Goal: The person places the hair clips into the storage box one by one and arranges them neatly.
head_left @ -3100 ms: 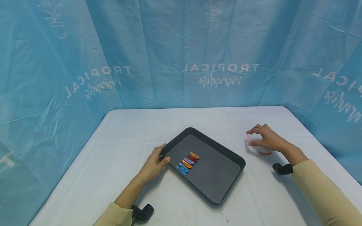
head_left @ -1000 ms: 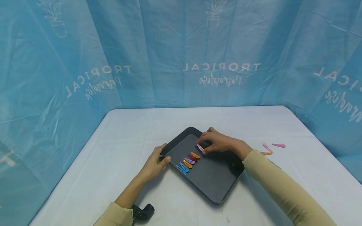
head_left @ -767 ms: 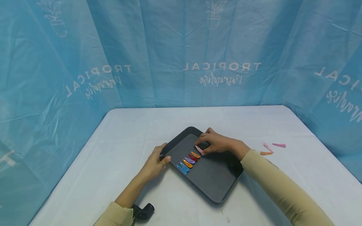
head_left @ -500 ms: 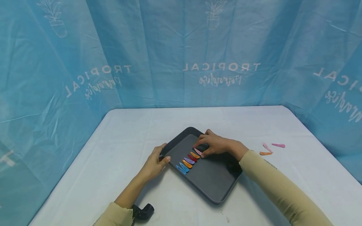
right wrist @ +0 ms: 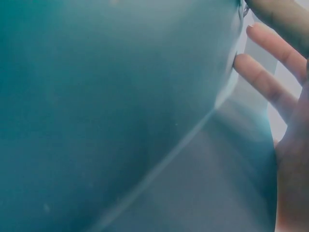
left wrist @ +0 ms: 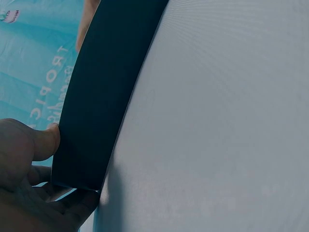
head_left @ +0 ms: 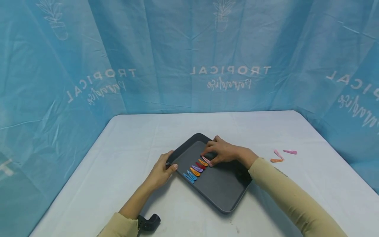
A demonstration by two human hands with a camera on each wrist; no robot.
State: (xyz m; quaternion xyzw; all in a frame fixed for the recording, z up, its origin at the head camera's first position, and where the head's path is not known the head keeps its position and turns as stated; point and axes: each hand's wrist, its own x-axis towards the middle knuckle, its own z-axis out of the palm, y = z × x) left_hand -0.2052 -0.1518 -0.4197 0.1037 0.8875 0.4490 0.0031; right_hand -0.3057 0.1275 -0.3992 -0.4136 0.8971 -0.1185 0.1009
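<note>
A dark grey baking tray sits at an angle on the table. My left hand grips its left corner; in the left wrist view the thumb is by the rim of the tray and fingers reach underneath. Inside, my right hand pinches a pink snap hair clip between thumb and finger, beside an orange hair clip. The row continues with a red clip, a purple clip, a yellow-orange clip and two blue clips. In the right wrist view my right hand shows spread fingers; the clip is hardly visible.
On the white tablecloth to the right lie a light pink clip, a darker pink clip and an orange clip. A blue printed curtain surrounds the table's back and sides.
My right hand has carried the pink clip from the table's right side into the tray, then down and left to the row's upper end. The left hand keeps its grip on the tray.
</note>
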